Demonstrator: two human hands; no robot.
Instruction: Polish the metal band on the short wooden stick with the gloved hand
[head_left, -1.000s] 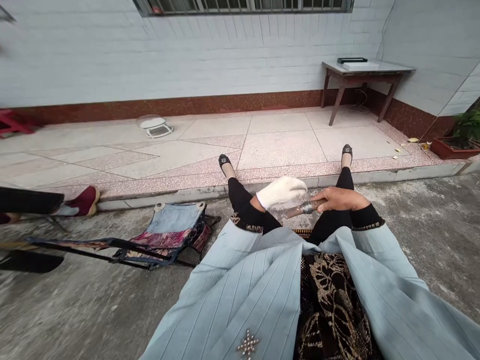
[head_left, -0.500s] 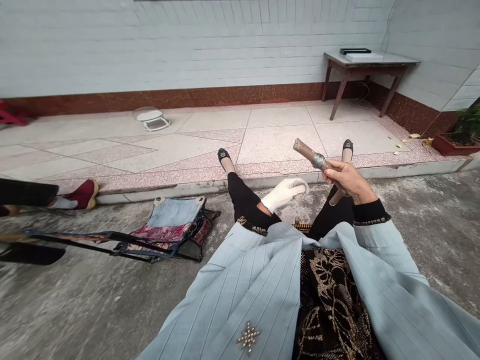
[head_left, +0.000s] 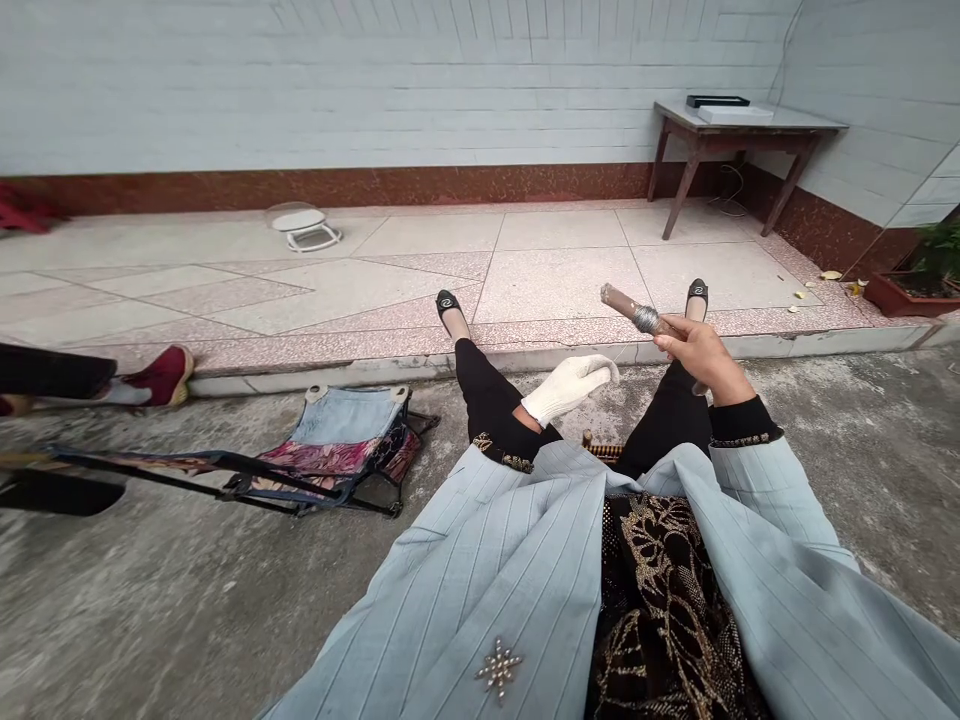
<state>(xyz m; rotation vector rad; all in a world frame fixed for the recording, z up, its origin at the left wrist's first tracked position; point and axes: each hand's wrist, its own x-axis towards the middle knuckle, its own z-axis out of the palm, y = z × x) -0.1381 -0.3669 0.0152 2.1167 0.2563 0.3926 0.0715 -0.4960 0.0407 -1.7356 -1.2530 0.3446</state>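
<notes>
My right hand (head_left: 701,355) is closed around a brown stick (head_left: 619,300), whose far end tilts up to the left. Silvery wire (head_left: 645,319) is wound in a thick band around the stick, just beyond my fingers. My left hand (head_left: 571,386) wears a white knitted glove and is closed, its fingers curled in toward the thumb. A faint thin strand runs from the gloved fingertips toward the wound wire. Both hands are held above my spread knees, a short distance apart.
A folding chair (head_left: 352,430) with patterned fabric stands on the concrete at left. Beyond it is another person's red shoe (head_left: 161,378). A raised tiled step (head_left: 555,265) carries a white stool (head_left: 307,230) and a wooden table (head_left: 750,125). A planter (head_left: 907,292) sits at right.
The stick has moved slightly right and down with my right hand. The strand between the hands now shows faintly. My left hand keeps nearly the same place and grip.
</notes>
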